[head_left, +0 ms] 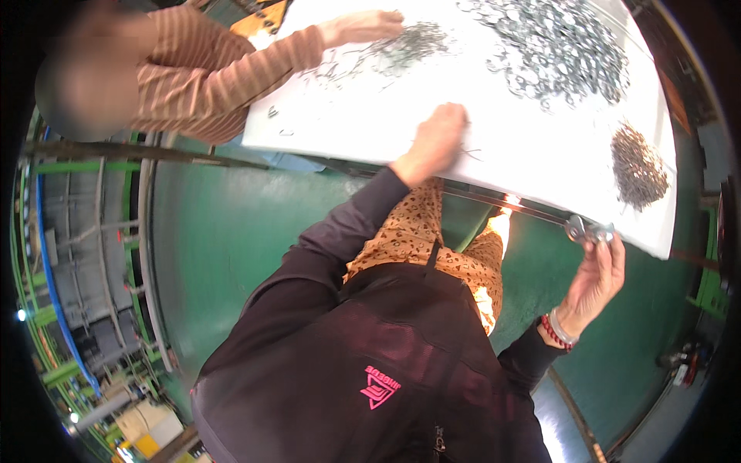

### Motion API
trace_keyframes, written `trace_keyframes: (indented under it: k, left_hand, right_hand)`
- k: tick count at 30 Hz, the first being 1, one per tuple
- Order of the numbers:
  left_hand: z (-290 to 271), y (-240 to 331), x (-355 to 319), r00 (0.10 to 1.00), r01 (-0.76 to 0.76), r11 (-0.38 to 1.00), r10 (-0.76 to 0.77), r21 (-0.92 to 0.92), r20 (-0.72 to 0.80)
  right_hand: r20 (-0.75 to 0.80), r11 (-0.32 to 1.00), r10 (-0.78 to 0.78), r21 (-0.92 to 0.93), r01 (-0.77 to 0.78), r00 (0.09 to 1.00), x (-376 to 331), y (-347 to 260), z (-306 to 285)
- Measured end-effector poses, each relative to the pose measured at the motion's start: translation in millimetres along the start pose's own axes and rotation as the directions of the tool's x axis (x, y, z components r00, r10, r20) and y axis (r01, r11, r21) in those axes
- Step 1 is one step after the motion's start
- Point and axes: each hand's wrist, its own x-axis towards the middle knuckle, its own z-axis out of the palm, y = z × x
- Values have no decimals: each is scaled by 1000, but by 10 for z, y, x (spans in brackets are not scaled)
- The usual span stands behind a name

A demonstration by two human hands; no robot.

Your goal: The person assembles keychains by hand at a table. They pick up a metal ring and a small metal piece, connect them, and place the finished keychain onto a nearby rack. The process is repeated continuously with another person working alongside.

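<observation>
L hand (437,147): knuckles up, fingers curled together on white flat tabletop (532,158), near its front edge, approx frame centre-top. Thin dark wire piece (468,150) sticks out at 3 o'clock of fist; clamped or just touched, cannot tell.
R hand (596,279): raised off table, palm toward camera, at 4 o'clock of L hand. Fingertips pinched shut on small shiny metal ring parts (587,230), held just below table's front edge, not resting on it.
R wrist: red bead bracelet (551,332) w/ pale band beside it.
Ring pile: big spread of flat silvery metal washers/rings (559,48) at 1 o'clock of L hand, well apart from both hands.
Dark pile: mound of small brownish-grey metal bits (637,166) near table's R end, at 12–1 o'clock of R hand, near but not touching.
Wire pile: tangle of thin grey wire clips (401,48) at 11–12 o'clock of L hand.
Co-worker: second person's hand (363,27), striped brown sleeve, resting on wire pile at far L of table.
Clothing: black jacket sleeves, leopard-print apron (417,239) at 6 o'clock of L hand.
Floor: green painted floor (231,231) under table.
</observation>
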Motion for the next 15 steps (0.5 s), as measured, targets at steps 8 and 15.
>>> trace_keyframes:
  k: [8,15]
  left_hand:
    - [677,644,164,993,-84,996,86,-33,81]
    - [354,618,243,988,-109,983,90,-151,-124]
  right_hand:
    - [46,998,-57,-12,57,997,-116,-136,-113]
    - [60,999,-31,22,30,998,-110,-119,-12]
